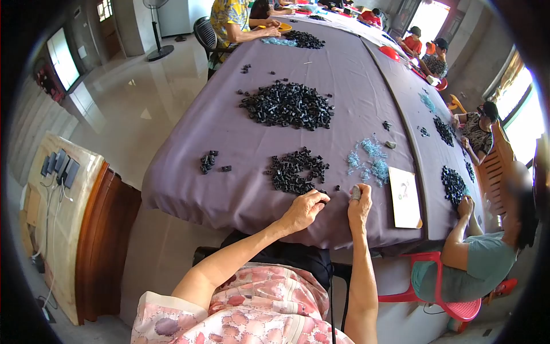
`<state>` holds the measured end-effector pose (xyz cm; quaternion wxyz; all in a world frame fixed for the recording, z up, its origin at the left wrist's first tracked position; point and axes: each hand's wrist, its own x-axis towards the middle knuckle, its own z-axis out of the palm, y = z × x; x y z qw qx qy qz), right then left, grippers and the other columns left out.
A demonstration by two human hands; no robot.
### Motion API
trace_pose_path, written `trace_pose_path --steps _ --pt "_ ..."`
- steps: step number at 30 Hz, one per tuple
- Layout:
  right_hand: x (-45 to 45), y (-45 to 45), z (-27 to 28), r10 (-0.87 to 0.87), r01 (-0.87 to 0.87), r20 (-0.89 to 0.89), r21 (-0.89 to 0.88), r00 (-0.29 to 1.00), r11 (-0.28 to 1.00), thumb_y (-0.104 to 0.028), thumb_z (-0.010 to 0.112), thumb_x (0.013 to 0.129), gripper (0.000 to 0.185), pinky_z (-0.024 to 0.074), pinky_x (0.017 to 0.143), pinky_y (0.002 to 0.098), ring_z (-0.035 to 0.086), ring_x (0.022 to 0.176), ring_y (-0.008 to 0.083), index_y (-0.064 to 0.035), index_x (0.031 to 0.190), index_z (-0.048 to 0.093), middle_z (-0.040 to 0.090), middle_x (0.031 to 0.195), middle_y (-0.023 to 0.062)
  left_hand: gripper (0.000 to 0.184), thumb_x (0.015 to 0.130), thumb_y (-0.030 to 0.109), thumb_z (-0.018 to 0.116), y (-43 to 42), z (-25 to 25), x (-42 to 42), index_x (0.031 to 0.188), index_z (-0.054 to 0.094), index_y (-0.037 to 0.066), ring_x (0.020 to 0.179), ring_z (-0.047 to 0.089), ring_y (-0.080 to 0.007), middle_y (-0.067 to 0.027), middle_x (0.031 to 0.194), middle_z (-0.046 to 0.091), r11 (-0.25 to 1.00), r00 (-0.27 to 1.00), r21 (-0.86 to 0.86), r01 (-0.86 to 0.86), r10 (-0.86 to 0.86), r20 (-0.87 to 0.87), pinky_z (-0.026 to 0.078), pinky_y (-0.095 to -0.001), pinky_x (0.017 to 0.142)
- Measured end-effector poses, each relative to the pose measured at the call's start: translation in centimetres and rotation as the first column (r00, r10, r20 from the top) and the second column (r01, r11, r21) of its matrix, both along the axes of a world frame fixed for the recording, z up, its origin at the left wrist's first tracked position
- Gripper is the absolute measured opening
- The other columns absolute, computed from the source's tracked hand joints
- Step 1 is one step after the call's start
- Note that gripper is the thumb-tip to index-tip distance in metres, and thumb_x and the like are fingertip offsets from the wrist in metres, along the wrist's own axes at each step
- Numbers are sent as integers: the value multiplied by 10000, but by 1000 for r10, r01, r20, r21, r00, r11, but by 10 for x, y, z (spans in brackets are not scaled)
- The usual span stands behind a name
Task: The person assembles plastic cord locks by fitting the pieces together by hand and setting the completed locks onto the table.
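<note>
My left hand (303, 212) is at the near edge of a smaller pile of black plastic parts (295, 171), its fingers pinched on a small black plastic part at the fingertips. My right hand (359, 209) is raised at the table's near side, fingers curled closed, with a grey wrap (356, 193) around one finger. What it holds, if anything, is too small to make out. Just beyond it lies a scatter of small clear-blue pieces (378, 168). One loose black part (337, 188) sits between my hands.
A purple-grey cloth (195, 149) covers the long table. Farther up lies a large heap of black parts (286, 105); a small cluster (208, 162) is at left. A white card (405, 198) lies at right. Co-workers sit around the table, one on a red plastic chair (438, 281).
</note>
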<state>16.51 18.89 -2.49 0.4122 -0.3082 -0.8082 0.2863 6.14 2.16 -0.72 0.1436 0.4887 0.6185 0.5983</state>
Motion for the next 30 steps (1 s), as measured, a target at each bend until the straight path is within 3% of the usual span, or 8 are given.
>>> trace_pose_path --steps 6,9,13,14,18,21,24,30 --pt "19 -20 7 118 -149 -136 -250 984 957 58 439 809 157 417 518 253 511 563 107 -29 915 516 550 701 46 150 824 55 597 4 -7 -3 969 568 30 642 531 -61 -3 743 587 998 969 -58 22 -7 246 452 -218 595" --pt "28 -38 11 119 -142 -109 -239 987 961 63 445 803 173 420 523 258 516 561 117 -26 930 522 557 710 58 145 838 85 596 7 -5 -5 967 548 39 651 554 -55 0 769 588 992 894 -98 81 -29 446 452 -204 555" --pt "37 -54 13 198 -211 -93 -155 976 965 106 474 756 207 460 639 256 566 675 138 -10 901 566 583 751 91 153 836 93 603 11 5 -1 960 540 30 667 583 -80 -18 796 602 984 822 -82 157 -84 564 464 -208 548" --pt "39 -55 10 211 -231 -108 -234 971 944 139 483 728 261 465 702 244 582 758 130 -4 919 589 610 803 79 155 834 94 607 11 8 3 957 540 28 670 588 -85 -27 805 609 983 808 -72 171 -98 581 467 -210 549" --pt "39 -54 3 207 -327 -308 -414 929 850 176 479 708 333 466 716 230 589 811 111 6 968 600 620 860 36 163 829 105 625 17 5 12 949 543 31 677 594 -99 -54 838 628 977 678 13 211 -157 718 477 -219 562" --pt "42 -52 6 203 -340 -314 -486 928 805 162 468 718 314 466 696 225 588 792 99 4 957 598 617 847 37 158 829 108 630 17 -6 10 938 545 32 686 597 -109 -65 845 633 972 626 81 219 -203 753 483 -226 578" --pt "42 -55 11 187 -234 -152 -424 971 875 143 456 736 282 460 668 218 575 750 87 -5 935 591 597 810 22 127 832 104 627 16 -13 7 919 553 51 645 570 -93 -52 808 620 976 601 110 190 -204 773 473 -213 575" --pt "37 -63 12 235 -326 -266 -384 935 864 136 487 750 219 436 653 205 531 720 75 -13 874 589 545 787 -3 108 835 135 629 16 -11 5 891 555 80 569 508 -62 -1 716 573 976 558 118 182 -201 805 409 -184 512"
